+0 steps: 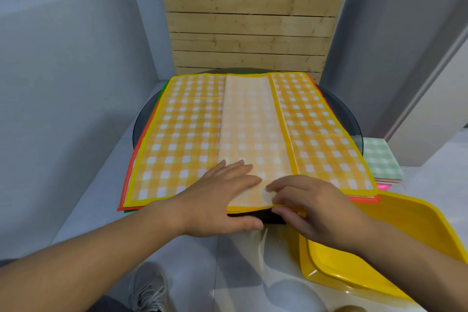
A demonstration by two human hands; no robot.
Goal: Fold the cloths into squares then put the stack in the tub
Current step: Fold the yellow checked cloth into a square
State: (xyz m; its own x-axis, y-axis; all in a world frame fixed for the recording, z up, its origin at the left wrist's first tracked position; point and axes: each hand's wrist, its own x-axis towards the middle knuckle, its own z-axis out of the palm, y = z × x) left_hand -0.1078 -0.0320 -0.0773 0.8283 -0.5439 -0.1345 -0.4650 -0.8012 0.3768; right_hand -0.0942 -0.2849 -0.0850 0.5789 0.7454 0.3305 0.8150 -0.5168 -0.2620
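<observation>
The yellow checked cloth (182,134) lies spread over other cloths (133,175) on the glass table (336,111). Its pale folded-over strip runs near to far, and the strip's near end sits right under both hands. The left hand (217,200) presses it flat with straight fingers, while the right hand (311,208), just beside it, pinches the near edge between curled fingers and thumb.

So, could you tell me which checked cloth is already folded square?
The green checked cloth on the right; the yellow checked cloth in the middle lies mostly spread out.
</observation>
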